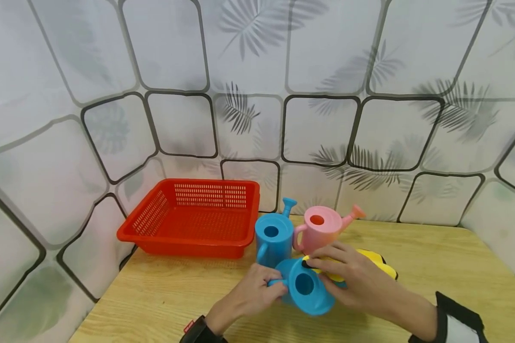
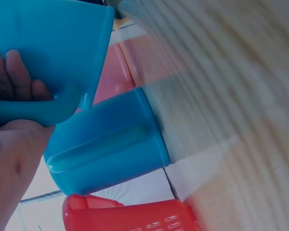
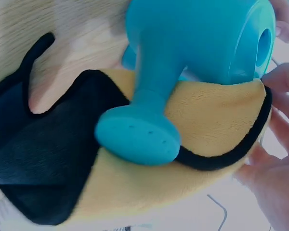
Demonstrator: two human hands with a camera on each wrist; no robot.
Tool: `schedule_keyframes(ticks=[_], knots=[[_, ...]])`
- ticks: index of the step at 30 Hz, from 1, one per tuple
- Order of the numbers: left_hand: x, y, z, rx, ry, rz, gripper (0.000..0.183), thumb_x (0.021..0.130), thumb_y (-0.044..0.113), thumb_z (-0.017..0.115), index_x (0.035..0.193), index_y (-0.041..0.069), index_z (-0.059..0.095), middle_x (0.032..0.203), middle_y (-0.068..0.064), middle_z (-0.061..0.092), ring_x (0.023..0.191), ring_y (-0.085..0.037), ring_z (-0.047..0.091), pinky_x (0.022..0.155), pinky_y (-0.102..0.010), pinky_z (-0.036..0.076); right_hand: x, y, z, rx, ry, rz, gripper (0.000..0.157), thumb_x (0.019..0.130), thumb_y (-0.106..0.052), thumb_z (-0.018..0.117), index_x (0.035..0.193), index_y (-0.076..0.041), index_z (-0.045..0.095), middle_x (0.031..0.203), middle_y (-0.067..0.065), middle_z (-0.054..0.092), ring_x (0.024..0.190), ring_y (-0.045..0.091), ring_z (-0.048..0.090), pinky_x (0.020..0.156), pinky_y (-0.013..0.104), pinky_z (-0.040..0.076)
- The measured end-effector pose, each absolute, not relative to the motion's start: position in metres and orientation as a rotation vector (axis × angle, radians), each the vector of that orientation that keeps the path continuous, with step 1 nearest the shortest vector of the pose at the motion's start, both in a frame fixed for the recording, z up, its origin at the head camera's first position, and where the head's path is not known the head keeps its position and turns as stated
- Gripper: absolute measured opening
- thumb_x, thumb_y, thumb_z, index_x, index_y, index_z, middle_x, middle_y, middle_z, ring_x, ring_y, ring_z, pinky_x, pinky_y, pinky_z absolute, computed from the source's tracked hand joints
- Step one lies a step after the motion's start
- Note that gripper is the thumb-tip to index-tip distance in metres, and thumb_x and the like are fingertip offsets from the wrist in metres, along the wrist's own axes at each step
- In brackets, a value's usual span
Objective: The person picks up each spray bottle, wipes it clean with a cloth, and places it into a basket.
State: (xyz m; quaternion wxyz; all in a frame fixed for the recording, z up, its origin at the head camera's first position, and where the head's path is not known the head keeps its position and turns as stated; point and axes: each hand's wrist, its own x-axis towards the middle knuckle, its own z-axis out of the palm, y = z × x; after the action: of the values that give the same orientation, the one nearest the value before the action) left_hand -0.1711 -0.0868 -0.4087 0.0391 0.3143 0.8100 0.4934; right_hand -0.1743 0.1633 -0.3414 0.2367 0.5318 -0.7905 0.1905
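Note:
My left hand (image 1: 257, 289) grips the handle of a blue toy watering can (image 1: 315, 302), tilted above the table with its top opening turned toward me. In the left wrist view, fingers curl behind that handle (image 2: 33, 113). My right hand (image 1: 360, 278) pinches a yellow cloth (image 1: 375, 259) with black trim at the can's far right side. The right wrist view shows the plush cloth (image 3: 120, 192), with a black section and loop, spread behind the can's spout (image 3: 139, 134). Fingertips (image 3: 282, 79) lie at the cloth's edge, near the can's rim.
A second blue watering can (image 1: 281, 250) stands upright just beyond the held one. Beside it on the right is a pink watering can (image 1: 322, 238), spout pointing right. A red plastic basket (image 1: 189, 248) sits at the back left of the wooden table (image 1: 154, 300). Patterned curtain (image 1: 249, 128) hangs behind.

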Motion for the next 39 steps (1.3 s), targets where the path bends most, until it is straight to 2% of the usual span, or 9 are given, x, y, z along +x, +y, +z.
schedule_keyframes(ticks=[4,6,12,16,20,26,28,35,39], knots=[[-0.172,-0.087,-0.408,0.917,2.482,1.521,0.036,0.091,0.012,0.049,0.056,0.007,0.05,0.051,-0.001,0.05,0.053,-0.004,0.048,0.054,-0.017,0.036,-0.174,0.172,-0.342,1.467,-2.239,0.421,0.061,0.071,-0.001,0.074,0.129,-0.011,0.06,0.125,0.007,0.061,0.111,0.023,0.054,0.08,0.051,0.056],[-0.172,-0.087,-0.407,0.916,2.485,1.514,0.035,0.091,0.012,0.049,0.056,0.006,0.05,0.05,-0.002,0.05,0.053,-0.004,0.048,0.054,-0.018,0.036,-0.176,0.176,-0.341,1.487,-2.224,0.378,0.07,0.065,0.005,0.075,0.13,-0.012,0.059,0.124,0.009,0.06,0.108,0.025,0.055,0.078,0.049,0.058],[-0.173,-0.084,-0.406,0.988,2.495,1.445,0.032,0.09,0.013,0.051,0.059,0.005,0.055,0.053,0.0,0.052,0.054,-0.002,0.047,0.056,-0.017,0.035,-0.183,0.187,-0.335,1.499,-2.134,0.22,0.061,0.061,0.003,0.083,0.118,-0.011,0.067,0.109,0.004,0.068,0.086,0.023,0.054,0.058,0.032,0.059],[-0.173,-0.083,-0.406,1.056,2.494,1.379,0.03,0.089,0.013,0.052,0.063,0.001,0.061,0.056,-0.002,0.056,0.055,-0.001,0.047,0.055,-0.015,0.034,-0.181,0.19,-0.329,1.493,-2.133,0.159,0.067,0.053,0.002,0.085,0.116,-0.01,0.069,0.104,0.001,0.071,0.082,0.019,0.05,0.055,0.025,0.055],[-0.174,-0.083,-0.404,1.031,2.463,1.352,0.032,0.092,0.016,0.05,0.068,0.001,0.065,0.062,-0.008,0.063,0.059,-0.001,0.049,0.059,-0.016,0.037,-0.175,0.186,-0.325,1.493,-2.165,0.163,0.064,0.058,0.002,0.081,0.119,-0.009,0.066,0.099,-0.002,0.07,0.078,0.016,0.048,0.051,0.02,0.051],[-0.176,-0.084,-0.402,1.019,2.47,1.365,0.031,0.093,0.015,0.048,0.071,0.0,0.064,0.063,-0.011,0.063,0.061,-0.003,0.051,0.06,-0.017,0.039,-0.169,0.181,-0.326,1.554,-2.115,0.104,0.043,0.077,-0.015,0.08,0.116,-0.003,0.069,0.111,0.007,0.066,0.089,0.021,0.056,0.063,0.029,0.061],[-0.176,-0.084,-0.402,1.002,2.474,1.384,0.03,0.093,0.014,0.048,0.07,0.001,0.062,0.061,-0.007,0.061,0.06,-0.004,0.051,0.058,-0.017,0.039,-0.168,0.179,-0.328,1.58,-2.095,0.093,0.041,0.077,-0.017,0.081,0.114,-0.003,0.07,0.11,0.008,0.065,0.09,0.022,0.057,0.064,0.029,0.061],[-0.178,-0.086,-0.402,0.97,2.473,1.437,0.03,0.094,0.014,0.049,0.07,0.003,0.063,0.064,0.003,0.063,0.062,-0.005,0.054,0.059,-0.019,0.042,-0.157,0.173,-0.332,1.659,-2.155,0.098,0.047,0.063,-0.01,0.086,0.109,-0.007,0.073,0.103,0.0,0.068,0.084,0.015,0.055,0.064,0.022,0.057],[-0.179,-0.087,-0.403,0.969,2.485,1.447,0.031,0.093,0.014,0.048,0.071,0.001,0.065,0.065,-0.004,0.066,0.062,-0.005,0.054,0.059,-0.019,0.042,-0.15,0.17,-0.334,1.698,-2.147,0.133,0.035,0.075,-0.016,0.081,0.108,-0.009,0.072,0.101,-0.003,0.067,0.084,0.012,0.055,0.065,0.02,0.057]])
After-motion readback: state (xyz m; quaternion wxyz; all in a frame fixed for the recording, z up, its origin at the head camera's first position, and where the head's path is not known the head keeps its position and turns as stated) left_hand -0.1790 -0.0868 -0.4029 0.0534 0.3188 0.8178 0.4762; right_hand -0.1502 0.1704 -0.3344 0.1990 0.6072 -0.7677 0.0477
